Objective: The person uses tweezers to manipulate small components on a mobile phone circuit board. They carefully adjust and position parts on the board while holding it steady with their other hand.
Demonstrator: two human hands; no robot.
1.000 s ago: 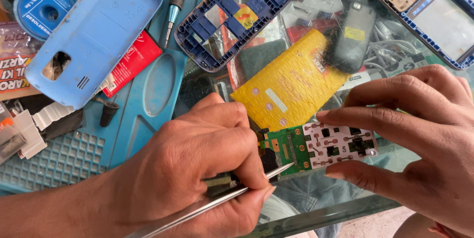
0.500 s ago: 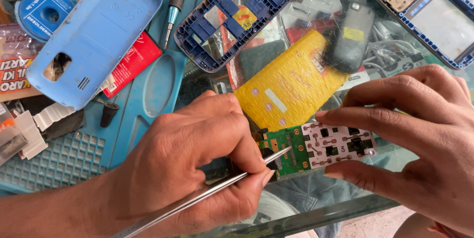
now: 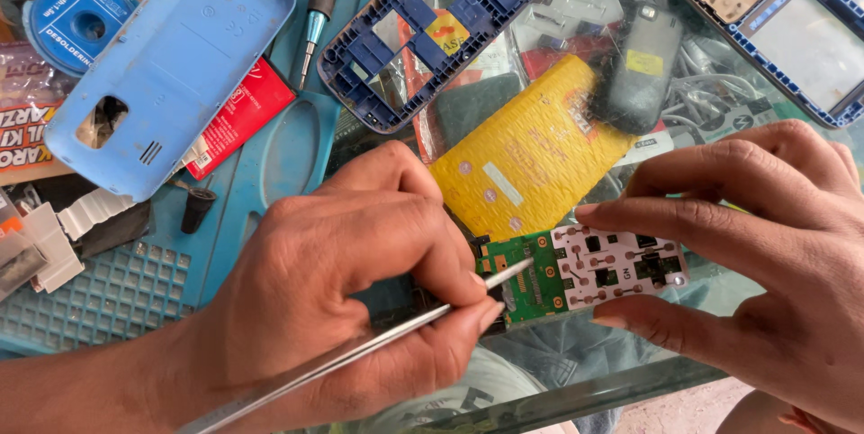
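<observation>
Your hands work a small circuit board [image 3: 585, 272].
Left hand [image 3: 360, 299] fingers pinch tweezers [image 3: 378, 344] against it; right hand [image 3: 765, 254] fingers pinch its edges, wrist cut off.

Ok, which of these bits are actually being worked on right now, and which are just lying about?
In hand:
left hand with metal tweezers
right hand holding the circuit board

Lying about:
light blue back cover
dark blue phone frame
yellow sheet
screwdriver
blue spool
</observation>
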